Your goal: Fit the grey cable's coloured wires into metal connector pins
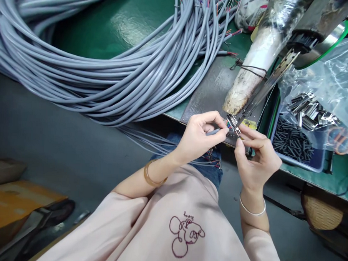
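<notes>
My left hand (201,135) is closed in a pinch on the end of a grey cable (213,131), whose coloured wire ends point right. My right hand (255,153) is closed too, its thumb and fingers pinching a small metal connector (233,123) just where the wire ends meet it. Both hands hover at the near edge of the green bench (132,17), over a dark metal plate (213,90). A thin metal strip (268,82) runs down from a machine part at upper right to the connector.
A big coil of grey cables (87,65) fills the left of the bench and hangs off its edge. A blue tray (294,145) of black tubes and a clear bag (322,98) of metal clips lie at right. A taped, wrapped arm (251,68) slants above the plate. Cardboard boxes (12,204) stand on the floor at left.
</notes>
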A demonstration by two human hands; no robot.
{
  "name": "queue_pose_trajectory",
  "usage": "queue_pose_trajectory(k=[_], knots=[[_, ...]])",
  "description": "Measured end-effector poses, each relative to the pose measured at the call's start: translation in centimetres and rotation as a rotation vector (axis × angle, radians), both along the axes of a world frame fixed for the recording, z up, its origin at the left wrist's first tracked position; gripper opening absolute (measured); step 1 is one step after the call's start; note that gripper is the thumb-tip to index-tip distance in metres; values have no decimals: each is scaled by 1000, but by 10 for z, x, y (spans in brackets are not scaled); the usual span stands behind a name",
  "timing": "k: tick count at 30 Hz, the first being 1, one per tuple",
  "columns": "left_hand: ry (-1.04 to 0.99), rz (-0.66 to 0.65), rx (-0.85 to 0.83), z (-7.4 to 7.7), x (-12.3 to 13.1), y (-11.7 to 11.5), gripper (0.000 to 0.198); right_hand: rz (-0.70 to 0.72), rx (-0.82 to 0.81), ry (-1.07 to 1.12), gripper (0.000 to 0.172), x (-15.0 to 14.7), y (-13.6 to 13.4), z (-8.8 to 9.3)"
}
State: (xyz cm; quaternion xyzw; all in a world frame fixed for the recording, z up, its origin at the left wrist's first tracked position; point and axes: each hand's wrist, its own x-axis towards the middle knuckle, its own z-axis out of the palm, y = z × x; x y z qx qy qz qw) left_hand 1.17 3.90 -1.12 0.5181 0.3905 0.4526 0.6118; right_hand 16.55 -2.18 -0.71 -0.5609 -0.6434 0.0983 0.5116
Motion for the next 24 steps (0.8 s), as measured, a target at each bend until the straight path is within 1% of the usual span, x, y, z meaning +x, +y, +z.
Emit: queue_pose_trajectory(k=[4, 8, 12, 19, 24], knots=[[3, 4, -3, 2, 0, 2, 11, 7, -1, 3, 11, -1, 2, 4], [22, 10, -8, 9, 0, 2, 13, 5, 2, 9, 11, -2, 4, 7], [36, -4, -28, 14, -2, 2, 15, -10, 0, -33, 11, -1, 6, 10], [-28, -67, -109, 14, -3, 5, 16, -21, 62, -196, 19, 0, 8, 17], [-9, -89, -125, 12, -4, 5, 14, -26, 54, -163, 17, 1, 7, 13]])
